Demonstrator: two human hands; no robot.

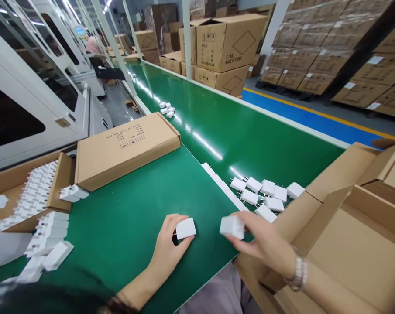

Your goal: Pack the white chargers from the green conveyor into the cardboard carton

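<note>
Pinches a white adapter (186, 228) edgewise in left hand (169, 244), likely to bare its face, another adapter (231, 227) in right hand (264, 237), nearer than flat carton (118, 152)

We see smooth plastic plugs (186, 228), matt cardboard box (128, 150), glossy green conveyor surface (262, 144), shiny bracelet (298, 271), maybe metal, blurred.

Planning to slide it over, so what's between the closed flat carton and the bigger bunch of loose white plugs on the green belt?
In the head view, green tabletop, then a line of white plugs along its edge.
</note>
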